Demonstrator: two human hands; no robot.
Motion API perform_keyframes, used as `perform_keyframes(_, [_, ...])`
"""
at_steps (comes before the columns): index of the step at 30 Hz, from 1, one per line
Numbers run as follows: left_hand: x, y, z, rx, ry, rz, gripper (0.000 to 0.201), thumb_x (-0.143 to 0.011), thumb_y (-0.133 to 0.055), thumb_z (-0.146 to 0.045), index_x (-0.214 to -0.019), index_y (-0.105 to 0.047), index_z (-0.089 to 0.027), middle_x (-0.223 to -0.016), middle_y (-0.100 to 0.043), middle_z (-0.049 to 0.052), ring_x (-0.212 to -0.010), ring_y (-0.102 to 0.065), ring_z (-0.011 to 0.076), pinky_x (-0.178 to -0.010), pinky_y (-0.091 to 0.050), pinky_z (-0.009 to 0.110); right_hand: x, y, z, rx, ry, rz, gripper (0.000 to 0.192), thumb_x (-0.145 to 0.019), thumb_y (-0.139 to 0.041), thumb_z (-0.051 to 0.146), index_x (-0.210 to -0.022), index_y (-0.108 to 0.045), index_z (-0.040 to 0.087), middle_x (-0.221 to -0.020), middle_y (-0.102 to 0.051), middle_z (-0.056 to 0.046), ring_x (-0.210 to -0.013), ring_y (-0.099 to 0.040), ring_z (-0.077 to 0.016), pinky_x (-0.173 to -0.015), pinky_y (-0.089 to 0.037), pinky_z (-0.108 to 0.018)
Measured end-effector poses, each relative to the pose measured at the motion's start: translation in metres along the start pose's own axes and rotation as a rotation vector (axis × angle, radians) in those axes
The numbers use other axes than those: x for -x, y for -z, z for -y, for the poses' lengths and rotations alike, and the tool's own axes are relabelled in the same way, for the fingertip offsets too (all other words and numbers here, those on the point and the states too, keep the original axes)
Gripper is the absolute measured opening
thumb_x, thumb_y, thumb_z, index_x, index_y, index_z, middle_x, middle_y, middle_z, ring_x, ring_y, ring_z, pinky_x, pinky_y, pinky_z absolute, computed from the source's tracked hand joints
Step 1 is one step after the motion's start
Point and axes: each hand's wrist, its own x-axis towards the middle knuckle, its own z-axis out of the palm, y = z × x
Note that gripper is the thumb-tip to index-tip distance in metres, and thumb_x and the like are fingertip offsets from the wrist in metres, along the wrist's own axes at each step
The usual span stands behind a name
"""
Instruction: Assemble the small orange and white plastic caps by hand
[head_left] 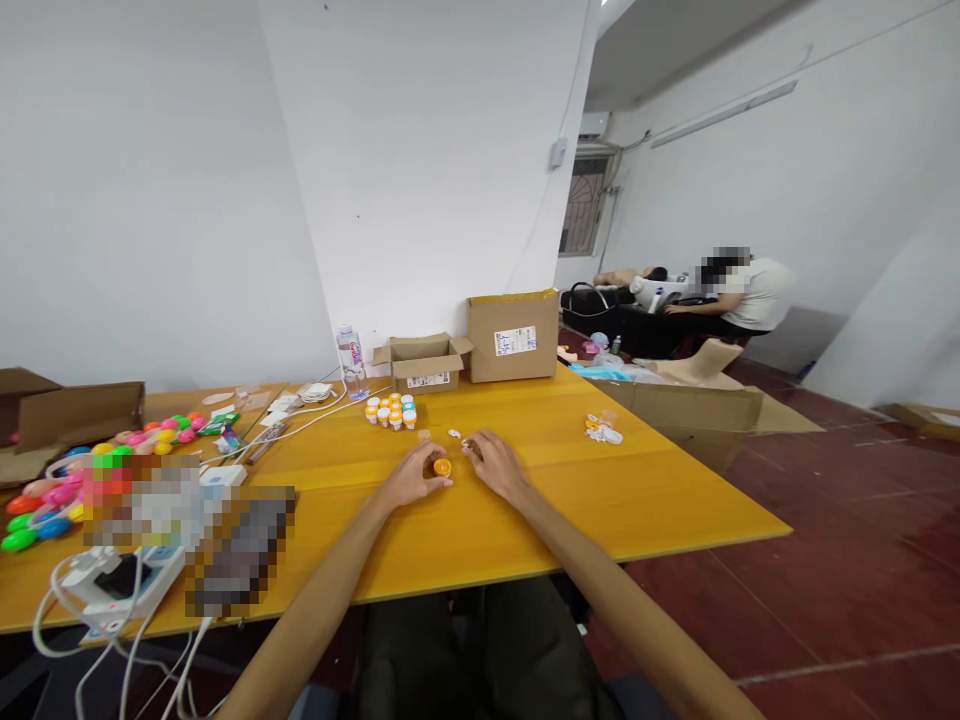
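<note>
Pixelated blocks [187, 530] hide items on the table's [525, 520] left.

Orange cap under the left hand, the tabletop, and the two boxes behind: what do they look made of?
Orange cap, at the left hand: likely plastic, with a smooth, even, bright colour. Tabletop: probably laminated board, with a uniform yellow face, soft sheen and thin edge. Small box and larger box: corrugated cardboard, matte brown, with folded flaps and printed labels.

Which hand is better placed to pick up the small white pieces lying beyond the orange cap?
Right. The right hand rests by the white pieces; the left hand holds the orange cap.
</note>
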Motion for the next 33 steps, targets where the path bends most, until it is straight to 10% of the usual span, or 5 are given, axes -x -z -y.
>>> perform_keyframes(17, [0.001,0.002,-0.005,-0.125,-0.021,-0.013,0.025,-0.077,-0.066,-0.028,-0.1,-0.061,-0.021,-0.099,-0.063,0.005,-0.093,-0.059,0.0204,-0.091,-0.047,0.036,-0.034,-0.016,0.009,0.115,-0.041,-0.004,0.017,-0.089,-0.053,0.018,-0.084,-0.068,0.023,-0.098,-0.067,-0.012,-0.101,-0.058,-0.0267,-0.086,-0.043,-0.039])
perform_keyframes(26, [-0.002,0.004,-0.005,0.037,-0.107,-0.289,0.033,-0.088,-0.055,-0.034,-0.118,-0.057,-0.022,-0.102,-0.064,0.006,-0.085,-0.06,0.0171,-0.079,-0.049,0.031,-0.014,-0.011,0.025,-0.235,0.373,-0.186,0.015,-0.091,-0.052,0.017,-0.086,-0.064,0.023,-0.089,-0.066,-0.006,-0.085,-0.058,-0.0209,-0.081,-0.045,-0.035])
perform_keyframes(33, [-0.007,0.005,-0.005,0.246,-0.088,-0.319,0.026,-0.082,-0.062,-0.041,-0.076,-0.069,-0.017,-0.078,-0.067,0.004,-0.073,-0.06,0.0157,-0.068,-0.048,0.027,-0.01,-0.021,0.029,-0.406,0.331,-0.162,0.016,-0.091,-0.052,0.02,-0.082,-0.064,0.022,-0.087,-0.066,-0.003,-0.086,-0.06,-0.0181,-0.079,-0.046,-0.031])
